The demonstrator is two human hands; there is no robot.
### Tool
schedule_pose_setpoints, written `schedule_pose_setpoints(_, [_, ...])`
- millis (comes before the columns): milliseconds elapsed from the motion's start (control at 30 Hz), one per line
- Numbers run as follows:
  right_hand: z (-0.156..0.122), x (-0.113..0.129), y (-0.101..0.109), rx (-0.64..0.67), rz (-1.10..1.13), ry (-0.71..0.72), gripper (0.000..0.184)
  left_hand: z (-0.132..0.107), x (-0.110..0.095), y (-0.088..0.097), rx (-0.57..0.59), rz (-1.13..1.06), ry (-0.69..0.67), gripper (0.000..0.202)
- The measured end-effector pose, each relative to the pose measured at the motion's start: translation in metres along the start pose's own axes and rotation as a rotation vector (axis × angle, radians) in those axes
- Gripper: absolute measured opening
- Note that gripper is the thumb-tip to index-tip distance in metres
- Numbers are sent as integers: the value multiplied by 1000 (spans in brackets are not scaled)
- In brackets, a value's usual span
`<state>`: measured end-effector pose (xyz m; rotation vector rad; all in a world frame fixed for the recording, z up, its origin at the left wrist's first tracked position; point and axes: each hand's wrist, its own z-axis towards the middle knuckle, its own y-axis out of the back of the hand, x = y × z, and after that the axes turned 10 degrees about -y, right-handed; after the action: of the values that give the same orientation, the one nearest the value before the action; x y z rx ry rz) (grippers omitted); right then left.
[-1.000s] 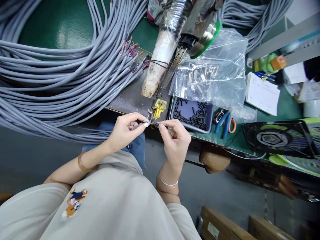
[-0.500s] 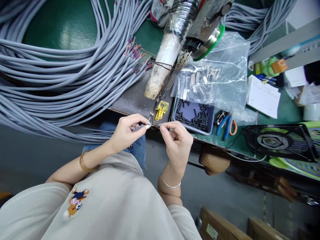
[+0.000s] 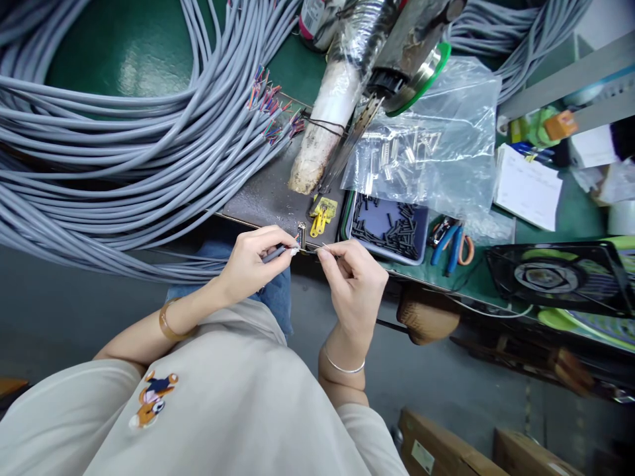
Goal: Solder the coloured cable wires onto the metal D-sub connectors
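At the green bench (image 3: 133, 59), 2 pinching hands (image 3: 262, 256) (image 3: 353, 274) flank a small connector (image 3: 301, 235).

The large coil of grey cables (image 3: 149, 152) fills the left of the tabletop (image 3: 124, 46) and bulges over its near edge, blocking that side. Beyond the left hand (image 3: 258, 258), a bare strip of dark mat (image 3: 265, 198) leaves a way in, bounded on the right by yellow clips (image 3: 323, 221) and on the far side by a wrapped roll (image 3: 320, 129) slanting across. Past the right hand (image 3: 353, 277), the blue tray (image 3: 384, 228) and plastic bag (image 3: 451, 152) stand in the way; farther right come pliers (image 3: 452, 250), then a fan (image 3: 555, 277). Only a narrow gap, holding a small connector (image 3: 301, 235), separates the two hands' fingertips.
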<state>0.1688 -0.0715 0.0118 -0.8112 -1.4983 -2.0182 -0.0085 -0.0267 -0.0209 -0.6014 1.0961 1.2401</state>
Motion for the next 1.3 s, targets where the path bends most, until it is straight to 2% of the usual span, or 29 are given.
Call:
schedule_pose_setpoints(200, [-1,0,-1,-45,-94,70,17,-3,1,-1,-6,27,-34,10])
schedule_pose_setpoints(333, [0,-1,-7,-33,-62,74,23,-5,1,-1,25,7,-45,12])
schedule_pose_setpoints(533, [-1,-1,-20,37,-50,132,32,-9,-3,6,148,-203,162,24])
schedule_pose_setpoints(600, [-2,-3,-18,-5,0,88,28,-9,-3,8,157,-232,169,19])
schedule_pose_setpoints(700, [-1,-7,-11,-76,86,-34,15,-10,-3,11,144,-192,69,8])
schedule_pose_setpoints(900, [4,-12,-13,223,290,-207,24,-13,-6,13,122,-118,-74,7])
schedule_pose_setpoints(967, [4,-11,-15,273,383,-249,25,-13,-9,12,118,-145,-65,9])
schedule_pose_setpoints(1033, [4,-9,-16,287,420,-269,27,-11,-11,10,101,-226,15,8])
schedule_pose_setpoints(1100, [2,-6,-17,198,357,-252,25,-7,-12,7,36,-336,146,8])
schedule_pose_setpoints(1200, [-3,-6,-17,-74,232,-125,24,0,-10,4,-85,-469,320,17])
schedule_pose_setpoints(1300, [-7,-8,-19,-325,305,-11,25,8,-6,2,-149,-519,407,22])
